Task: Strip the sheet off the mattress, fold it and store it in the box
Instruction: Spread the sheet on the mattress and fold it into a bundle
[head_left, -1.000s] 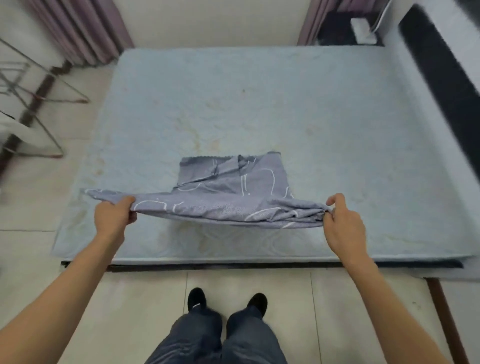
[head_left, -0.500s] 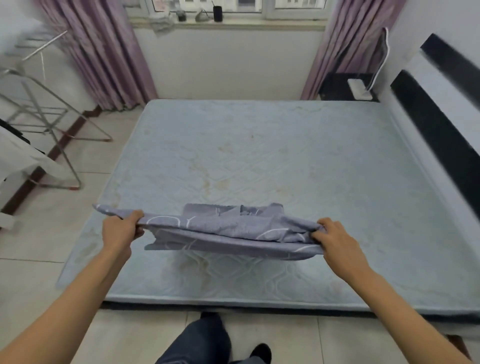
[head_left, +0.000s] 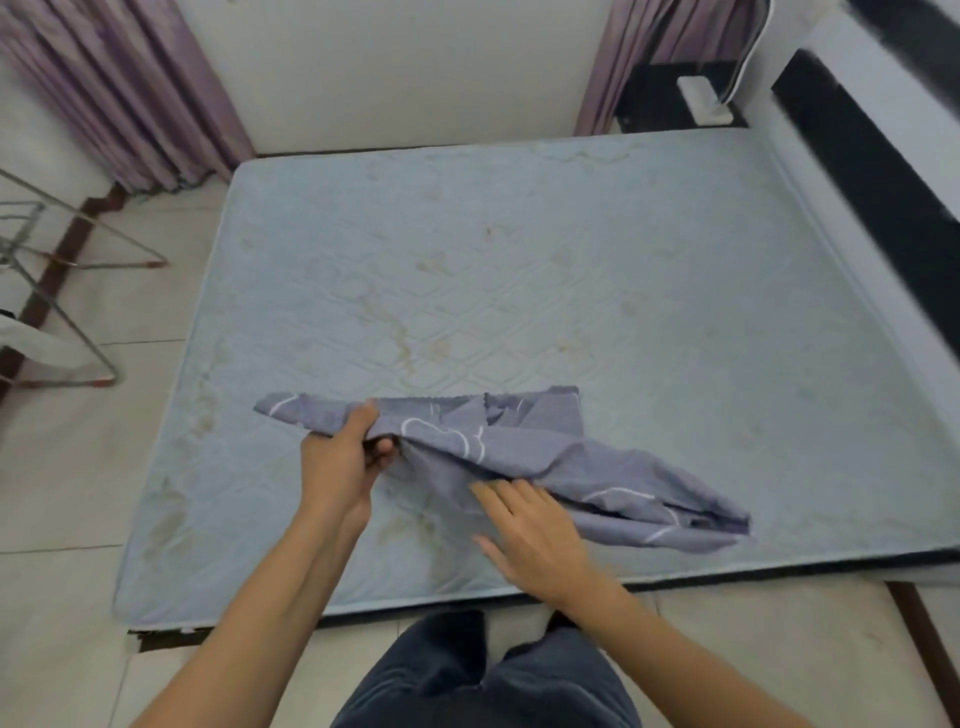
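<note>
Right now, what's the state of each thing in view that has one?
sheet: stripped, partly folded, bunched, right part resting on the mattress
mattress: bare, stained
left hand: grips the sheet's left end
right hand: open, fingers straight, at the sheet's near edge

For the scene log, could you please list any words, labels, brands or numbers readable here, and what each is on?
No readable text.
The white marks on the sheet are cloud-like outlines, not letters; the mattress shows only quilting and stains; the white device beside the bed is too blurred to tell.
</note>
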